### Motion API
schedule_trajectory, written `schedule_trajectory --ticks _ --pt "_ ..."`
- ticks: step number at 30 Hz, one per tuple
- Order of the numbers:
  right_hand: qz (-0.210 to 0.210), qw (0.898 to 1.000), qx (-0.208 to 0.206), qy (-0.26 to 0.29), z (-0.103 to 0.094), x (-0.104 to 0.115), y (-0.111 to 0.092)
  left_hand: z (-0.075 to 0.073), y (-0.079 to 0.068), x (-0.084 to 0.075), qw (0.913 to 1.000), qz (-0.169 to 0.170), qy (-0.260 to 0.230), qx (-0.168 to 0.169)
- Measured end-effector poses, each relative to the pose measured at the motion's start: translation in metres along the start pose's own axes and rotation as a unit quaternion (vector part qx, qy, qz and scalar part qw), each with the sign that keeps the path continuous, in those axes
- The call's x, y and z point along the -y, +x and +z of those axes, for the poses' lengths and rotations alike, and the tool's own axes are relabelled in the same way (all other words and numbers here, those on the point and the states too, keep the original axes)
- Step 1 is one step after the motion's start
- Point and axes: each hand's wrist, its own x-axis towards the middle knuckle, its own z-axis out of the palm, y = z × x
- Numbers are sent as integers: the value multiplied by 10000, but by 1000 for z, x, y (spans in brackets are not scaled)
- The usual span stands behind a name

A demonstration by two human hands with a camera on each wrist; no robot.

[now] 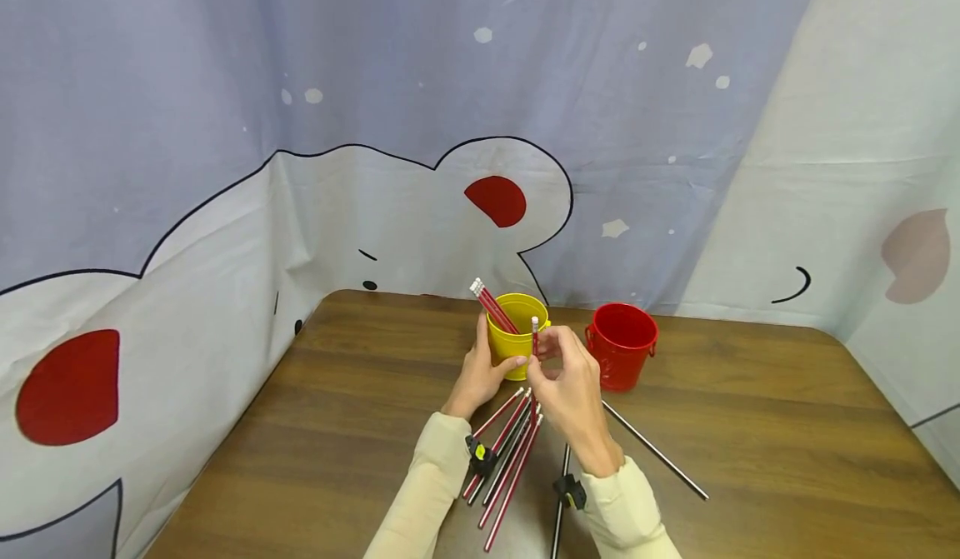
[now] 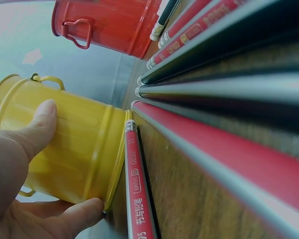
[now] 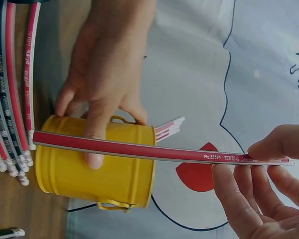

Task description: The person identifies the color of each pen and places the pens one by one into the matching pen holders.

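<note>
My left hand [image 1: 477,376] holds a small yellow bucket [image 1: 508,346] from the side, thumb across its front wall and fingers around it. Several red-and-silver pencils [image 1: 497,311] lean inside the bucket, their white eraser ends sticking out over the rim. Between thumb and fingers, my right hand [image 1: 567,382] pinches another red pencil [image 3: 114,147] near its eraser end. This pencil stands about upright in front of the bucket, eraser up, and crosses the bucket's wall in the right wrist view. Below the hands, several loose red and black pencils [image 1: 512,463] lie fanned on the table.
A red bucket [image 1: 619,366] stands right of the yellow one. One dark pencil [image 1: 654,449] lies slanted right of my right wrist, and another [image 1: 561,501] lies partly under it. A patterned curtain [image 1: 420,217] hangs behind the wooden table [image 1: 780,409].
</note>
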Motion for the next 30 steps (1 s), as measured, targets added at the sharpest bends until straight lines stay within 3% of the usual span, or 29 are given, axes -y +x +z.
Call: schedule_trajectory --ticks 13,30 --pt "-319 9994 -113 -113 -1 8 34 2 2 2 9999 129 -34 -71" --pt "-633 9975 -204 -226 6 11 75 0 2 2 9998 -149 -90 104"
